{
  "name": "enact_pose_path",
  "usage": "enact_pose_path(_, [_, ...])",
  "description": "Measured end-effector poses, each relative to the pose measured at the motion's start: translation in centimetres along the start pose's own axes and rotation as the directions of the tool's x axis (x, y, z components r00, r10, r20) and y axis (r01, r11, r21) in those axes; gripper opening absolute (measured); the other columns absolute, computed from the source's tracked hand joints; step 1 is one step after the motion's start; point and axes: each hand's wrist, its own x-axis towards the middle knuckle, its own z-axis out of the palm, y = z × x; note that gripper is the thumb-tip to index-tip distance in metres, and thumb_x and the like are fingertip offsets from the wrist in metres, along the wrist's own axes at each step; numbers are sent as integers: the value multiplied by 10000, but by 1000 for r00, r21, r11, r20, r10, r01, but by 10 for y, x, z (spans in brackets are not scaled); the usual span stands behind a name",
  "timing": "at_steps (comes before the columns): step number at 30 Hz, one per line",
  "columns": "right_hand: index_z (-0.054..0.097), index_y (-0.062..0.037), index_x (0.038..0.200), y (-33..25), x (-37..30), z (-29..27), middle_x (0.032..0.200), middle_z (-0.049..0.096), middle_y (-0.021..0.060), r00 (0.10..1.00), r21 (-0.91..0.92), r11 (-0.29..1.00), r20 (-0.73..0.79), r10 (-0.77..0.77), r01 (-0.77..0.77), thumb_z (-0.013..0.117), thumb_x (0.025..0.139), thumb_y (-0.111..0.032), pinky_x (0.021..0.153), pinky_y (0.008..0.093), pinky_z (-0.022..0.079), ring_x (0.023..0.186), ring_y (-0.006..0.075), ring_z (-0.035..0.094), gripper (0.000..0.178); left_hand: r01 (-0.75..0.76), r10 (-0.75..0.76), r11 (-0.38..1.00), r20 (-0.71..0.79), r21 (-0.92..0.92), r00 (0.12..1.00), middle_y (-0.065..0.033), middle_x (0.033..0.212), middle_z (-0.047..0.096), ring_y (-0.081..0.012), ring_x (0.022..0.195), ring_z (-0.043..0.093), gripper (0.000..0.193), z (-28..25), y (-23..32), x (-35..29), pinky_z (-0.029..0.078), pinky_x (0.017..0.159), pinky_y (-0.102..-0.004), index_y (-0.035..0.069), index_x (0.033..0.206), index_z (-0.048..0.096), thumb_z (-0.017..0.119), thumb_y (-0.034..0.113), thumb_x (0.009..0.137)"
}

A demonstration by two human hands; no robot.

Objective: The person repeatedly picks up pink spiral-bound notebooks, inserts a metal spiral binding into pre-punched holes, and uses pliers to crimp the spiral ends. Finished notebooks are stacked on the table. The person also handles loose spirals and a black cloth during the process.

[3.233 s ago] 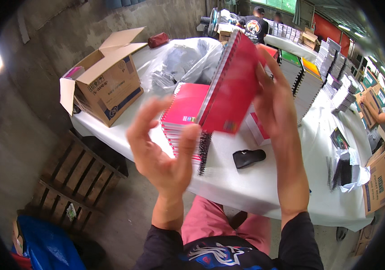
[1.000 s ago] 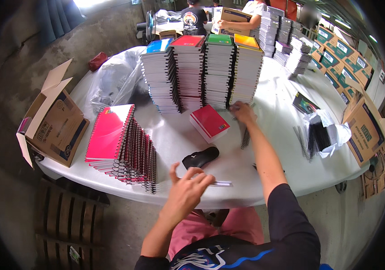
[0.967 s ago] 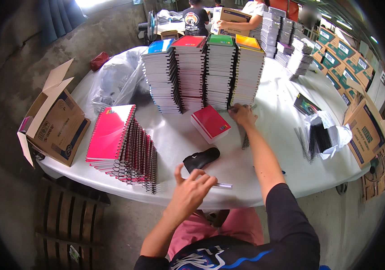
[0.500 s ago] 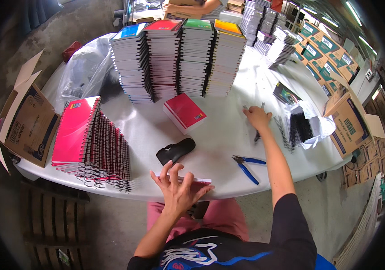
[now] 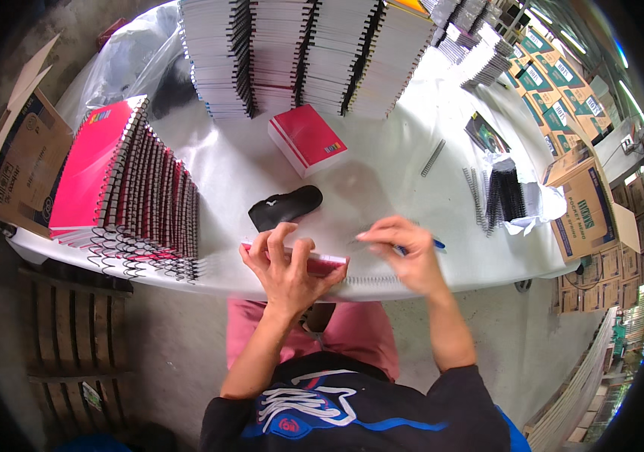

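Note:
Near the table's front edge, my left hand (image 5: 284, 273) grips a small red notebook (image 5: 327, 264), fingers curled over it with the page edges facing up. My right hand (image 5: 412, 255) is just to its right, thumb and forefinger pinched, with a blurred thin dark bit at the tips. A thin wire coil (image 5: 371, 280) stretches between the notebook's right corner and the underside of this hand. Blue-handled cutting pliers (image 5: 439, 243) lie mostly hidden behind the right hand. Beyond the left hand rests a black pouch-like object (image 5: 286, 207).
A red notepad block (image 5: 307, 139) lies mid-table before tall notebook stacks (image 5: 284, 60). Spiral-bound red notebooks (image 5: 130, 177) are piled at left beside an open carton (image 5: 24, 158). At right are a loose coil (image 5: 433, 158), black coils in white wrapping (image 5: 506, 200) and another carton (image 5: 589, 203).
My right hand has come from the loose coils toward the notebook, and a coil now shows beside it. The left hand keeps its hold. The whole view has shifted, tilting nearer to me.

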Motion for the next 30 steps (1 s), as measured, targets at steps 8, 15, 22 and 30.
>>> enact_pose_path(8, [633,-114,1047,66,0,35,944,620,62,970,-607,793,-161,-183,49,611,761,15,734,365,403,865,255,578,314,7,-5,999,-65,39,998,-52,916,490,-300,1023,407,504,17,0,7,278,887,-475,138,760,476,807,428,514])
enact_pose_path(15, [613,-30,1094,-16,-113,38,814,569,85,819,-603,778,-350,-454,174,582,827,-28,680,357,431,731,234,544,269,-40,35,997,-73,-64,997,-55,934,505,-288,1024,421,457,17,-7,-6,262,927,-444,131,775,509,800,386,532])
enact_pose_path(22, [658,-47,1082,-8,-276,24,834,570,94,612,-350,620,-742,273,-702,560,898,-96,651,327,461,740,216,553,214,-147,139,987,-117,-62,983,-43,908,528,-293,1007,429,402,8,2,-5,287,906,-435,152,707,541,818,371,515])
enact_pose_path(30, [653,-57,1058,-34,-136,-16,996,644,91,719,-142,946,-685,119,-292,609,862,-71,770,292,484,891,195,618,201,-213,209,974,45,83,977,-65,810,473,-262,872,465,567,5,6,-6,297,880,-420,99,811,528,827,482,518])
